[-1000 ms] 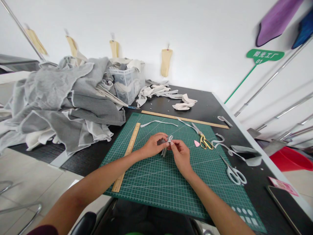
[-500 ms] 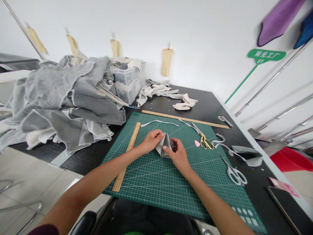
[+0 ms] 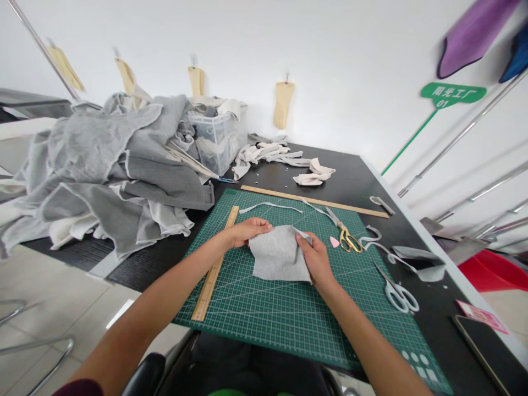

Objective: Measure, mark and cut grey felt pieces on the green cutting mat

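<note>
A light grey piece of fabric point(image 3: 280, 256) is spread between my two hands over the green cutting mat point(image 3: 264, 313). My left hand point(image 3: 251, 230) pinches its upper left corner. At the right edge, my right hand point(image 3: 317, 256) grips the cloth with the thumb on top; its other fingers are mostly hidden behind the fabric. A short wooden ruler point(image 3: 214, 269) lies slanted on the mat left of the cloth. To the right are gold-handled scissors point(image 3: 348, 239) and a pink piece of chalk point(image 3: 334, 242).
White-handled scissors point(image 3: 399, 297) lie at the mat's right edge, with a phone point(image 3: 487, 352) beyond. A long wooden ruler point(image 3: 313, 201) runs along the back. Grey fabric point(image 3: 103, 148) is heaped at left beside a clear plastic bin point(image 3: 216, 140). Fabric strips point(image 3: 268, 154) lie behind the mat.
The grey fabric was folded up between my hands and is now opened out flat. My hands have moved apart, the left one leftward and the right one rightward.
</note>
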Demonstrator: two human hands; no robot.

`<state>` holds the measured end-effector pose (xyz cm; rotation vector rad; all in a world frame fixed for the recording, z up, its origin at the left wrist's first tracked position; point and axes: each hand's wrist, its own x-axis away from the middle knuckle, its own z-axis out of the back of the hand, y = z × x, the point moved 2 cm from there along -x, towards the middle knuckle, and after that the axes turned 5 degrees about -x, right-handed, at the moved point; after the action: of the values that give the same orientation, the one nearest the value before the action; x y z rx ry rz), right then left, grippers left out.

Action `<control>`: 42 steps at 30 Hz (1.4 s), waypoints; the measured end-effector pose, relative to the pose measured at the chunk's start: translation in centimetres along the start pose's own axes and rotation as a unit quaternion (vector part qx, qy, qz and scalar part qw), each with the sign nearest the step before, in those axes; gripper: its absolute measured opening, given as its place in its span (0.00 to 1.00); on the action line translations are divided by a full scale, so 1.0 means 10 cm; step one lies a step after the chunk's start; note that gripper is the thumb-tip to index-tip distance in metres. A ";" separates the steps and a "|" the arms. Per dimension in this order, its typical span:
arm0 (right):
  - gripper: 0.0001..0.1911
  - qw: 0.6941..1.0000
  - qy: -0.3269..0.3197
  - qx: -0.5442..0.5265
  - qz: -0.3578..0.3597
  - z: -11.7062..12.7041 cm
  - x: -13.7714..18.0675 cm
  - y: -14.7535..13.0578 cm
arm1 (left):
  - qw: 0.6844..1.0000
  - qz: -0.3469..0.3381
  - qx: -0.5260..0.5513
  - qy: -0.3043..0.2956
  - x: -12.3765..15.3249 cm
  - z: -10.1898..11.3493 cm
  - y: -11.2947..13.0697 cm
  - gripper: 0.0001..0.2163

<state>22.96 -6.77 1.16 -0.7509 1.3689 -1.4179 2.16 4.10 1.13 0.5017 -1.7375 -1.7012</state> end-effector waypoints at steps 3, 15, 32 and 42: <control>0.14 0.999 -0.027 0.038 -0.015 0.01 -0.03 0.07 | 0.979 -0.060 -0.164 0.105 -0.06 0.10 -0.05 0.20; 0.14 0.926 -0.118 0.230 0.274 -0.05 0.10 -0.11 | 0.882 -0.195 -0.340 0.261 -0.06 0.00 -0.07 0.08; 0.19 0.845 -0.252 0.394 0.260 -0.16 0.22 -0.13 | 0.886 -0.193 -0.388 0.163 -0.12 0.05 -0.09 0.08; 0.21 0.837 -0.221 0.434 0.249 -0.19 0.25 -0.16 | 0.840 -0.247 -0.479 0.060 0.03 0.12 0.00 0.18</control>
<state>20.08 -8.64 1.87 -0.0711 0.3976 -1.1574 1.18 4.80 1.27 0.5697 -0.4882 -2.5425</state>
